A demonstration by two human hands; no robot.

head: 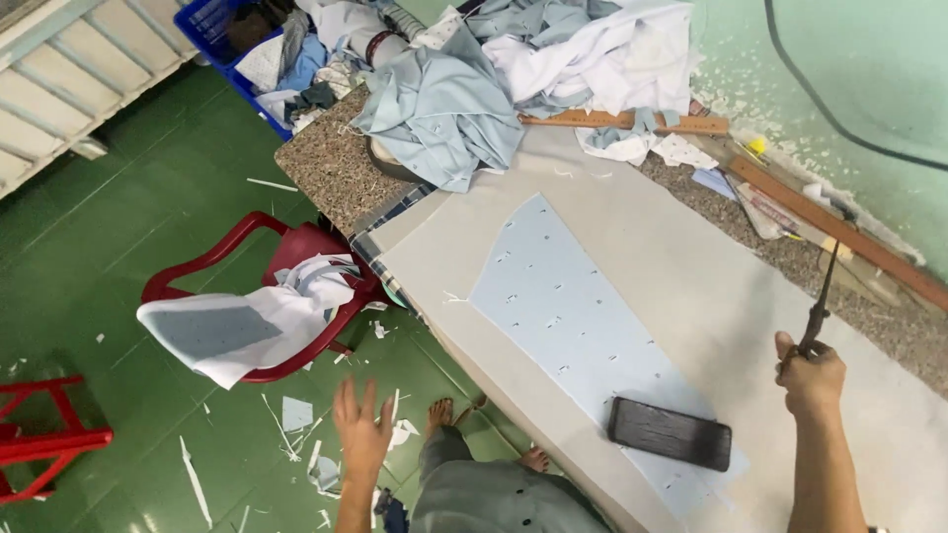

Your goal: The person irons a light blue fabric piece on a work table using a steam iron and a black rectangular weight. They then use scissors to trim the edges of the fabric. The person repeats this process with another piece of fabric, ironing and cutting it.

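My right hand [810,375] is raised over the table's right side and grips a pair of dark scissors [822,296] by the handles, blades pointing up. My left hand [360,426] hangs off the table's left edge above the green floor, fingers spread, holding nothing. A cut piece of light blue patterned fabric [563,316] lies flat on the pale cloth-covered table [691,257]. A black phone [670,432] rests on the fabric's near end, between my two arms.
A heap of blue and white cloth [513,69] covers the table's far end beside a wooden ruler [632,121]. A red plastic chair [286,296] with fabric pieces stands left of the table. A red stool [39,434], a blue crate [227,44] and paper scraps sit on the floor.
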